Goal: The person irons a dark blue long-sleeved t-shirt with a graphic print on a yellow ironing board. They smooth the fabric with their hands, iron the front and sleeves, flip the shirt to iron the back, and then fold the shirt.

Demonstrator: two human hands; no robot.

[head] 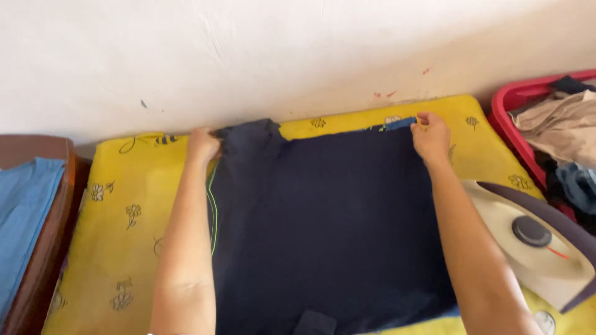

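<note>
Scuffed white wall (279,49), daylight

This is a home, at a makeshift ironing spot. A yellow pad (112,248) printed with flowers and bees lies against a scuffed white wall (279,56), just beyond the gripping hands. Right of the right hand's grip stands a cream iron (534,242), and past it a red basket (512,102) heaped with clothes. Far left of the left hand's grip, blue cloth (25,205) lies folded on wooden furniture (53,229).

yellow flowered pad (118,248), navy garment (329,229), iron (534,242)
</note>
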